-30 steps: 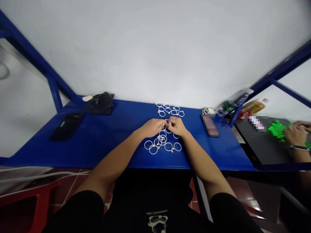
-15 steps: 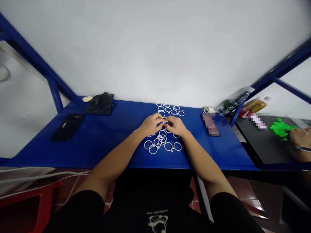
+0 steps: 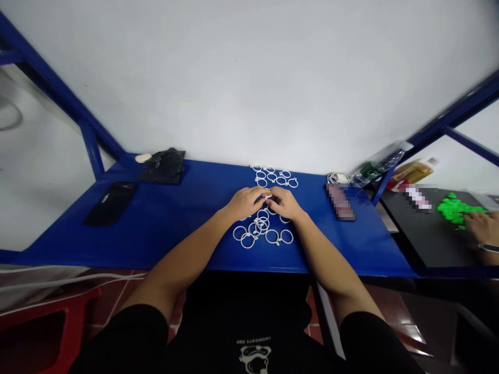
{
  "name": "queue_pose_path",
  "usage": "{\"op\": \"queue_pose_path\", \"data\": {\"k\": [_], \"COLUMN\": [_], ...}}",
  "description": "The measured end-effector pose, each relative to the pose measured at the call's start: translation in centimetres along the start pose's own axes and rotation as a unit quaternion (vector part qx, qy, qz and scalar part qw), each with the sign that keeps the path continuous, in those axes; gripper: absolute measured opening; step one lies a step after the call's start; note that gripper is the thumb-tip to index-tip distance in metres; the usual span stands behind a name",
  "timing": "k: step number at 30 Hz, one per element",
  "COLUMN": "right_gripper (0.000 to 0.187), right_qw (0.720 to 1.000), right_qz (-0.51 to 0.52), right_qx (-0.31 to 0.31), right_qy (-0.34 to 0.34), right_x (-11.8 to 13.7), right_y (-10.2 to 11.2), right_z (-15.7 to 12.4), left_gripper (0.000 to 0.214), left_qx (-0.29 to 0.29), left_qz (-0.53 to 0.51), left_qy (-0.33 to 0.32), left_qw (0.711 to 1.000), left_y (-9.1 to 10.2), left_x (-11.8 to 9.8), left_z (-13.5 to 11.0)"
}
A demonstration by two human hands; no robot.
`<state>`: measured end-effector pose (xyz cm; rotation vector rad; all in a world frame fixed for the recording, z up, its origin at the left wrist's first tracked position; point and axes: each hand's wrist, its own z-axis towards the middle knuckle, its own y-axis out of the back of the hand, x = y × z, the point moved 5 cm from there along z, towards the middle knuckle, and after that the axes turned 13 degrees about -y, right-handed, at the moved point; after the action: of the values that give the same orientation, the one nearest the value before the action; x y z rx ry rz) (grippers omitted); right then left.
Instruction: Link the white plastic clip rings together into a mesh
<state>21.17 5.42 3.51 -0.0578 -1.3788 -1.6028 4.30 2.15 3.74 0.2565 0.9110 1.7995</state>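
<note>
My left hand [image 3: 245, 202] and my right hand [image 3: 284, 201] meet over the middle of the blue table. Between their pinched fingertips is a white curtain ring [image 3: 268, 196], mostly covered by the fingers. Closer to me lies a loose group of white rings with small eyelets [image 3: 247, 240], some overlapping, a few partly under my hands. Beyond my fingers, by the wall, several more white rings [image 3: 281, 181] lie spread flat.
On the left are a black pouch-like item [image 3: 111, 202] and a black plastic bag [image 3: 166, 166]. To the right lie a phone [image 3: 341, 201], a coiled white cable [image 3: 338, 178] and a clear bottle [image 3: 380, 165]. A co-worker's hand [image 3: 483, 227] touches green pieces [image 3: 454, 209] on a dark neighbouring table.
My hands stay together at the ring, with the fingers shifted slightly. The whole view has moved a little. The co-worker's hand has reached further over the green pieces.
</note>
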Motion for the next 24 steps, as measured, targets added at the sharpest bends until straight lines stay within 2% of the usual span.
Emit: {"op": "queue_pose_path", "data": {"k": [13, 18, 24], "right_gripper": [0.01, 0.003, 0.007], "right_qw": [0.999, 0.998, 0.997], "right_qz": [0.035, 0.055, 0.073], "right_qx": [0.005, 0.0, 0.021], "right_qy": [0.003, -0.018, -0.029], "right_x": [0.5, 0.9, 1.0], "right_y": [0.0, 0.0, -0.7], "right_z": [0.1, 0.3, 0.2], "left_gripper": [0.035, 0.035, 0.035], "left_qx": [0.062, 0.068, 0.071], "left_qz": [0.036, 0.054, 0.054], "left_qy": [-0.031, -0.048, -0.046], "left_qw": [0.997, 0.995, 0.995], "left_y": [-0.1, -0.6, -1.0], "left_x": [-0.9, -1.0, -1.1], "left_z": [0.3, 0.3, 0.3]}}
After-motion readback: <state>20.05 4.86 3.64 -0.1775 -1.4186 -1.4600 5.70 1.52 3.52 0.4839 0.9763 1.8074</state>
